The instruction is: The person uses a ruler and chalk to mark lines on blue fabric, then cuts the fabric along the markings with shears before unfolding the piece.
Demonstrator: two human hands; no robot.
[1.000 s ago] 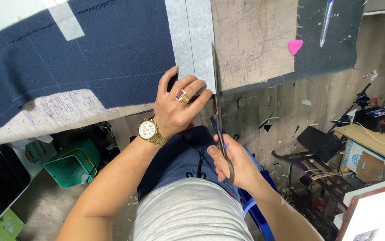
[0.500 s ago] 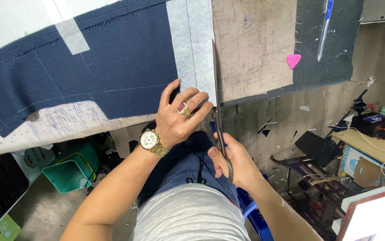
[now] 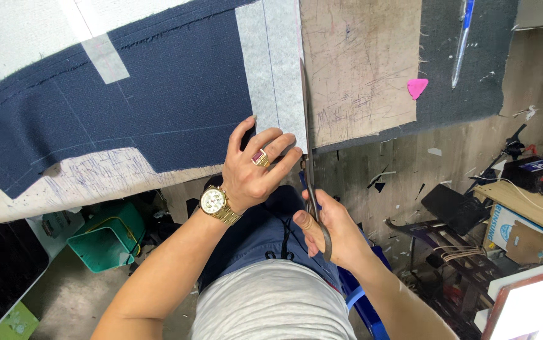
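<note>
Nearest the camera, the right hand (image 3: 331,230) is closed around the handles of a pair of long tailor's scissors (image 3: 309,157), thumb through one loop and fingers wrapped round the other. The blades run straight up from that grip and lie along the right edge of a grey-white strip of interfacing (image 3: 271,69); how far the blades are parted cannot be told.

Just left of the scissors, the left hand (image 3: 256,173) lies flat and spread, fingertips pressing the lower end of the interfacing at the table's edge; it grips nothing. It wears a ring with a red stone (image 3: 259,157) and a gold wristwatch (image 3: 213,203).

Left of the scissors, past the interfacing, a navy blue cloth panel (image 3: 158,101) spreads over a marked white paper pattern (image 3: 89,179).

Right of the scissors lies the bare, scratched tabletop (image 3: 359,69). Further right of them sits a pink triangular tailor's chalk (image 3: 417,87) on a dark grey mat (image 3: 473,88), and beyond it a blue-capped pen (image 3: 461,41).
</note>
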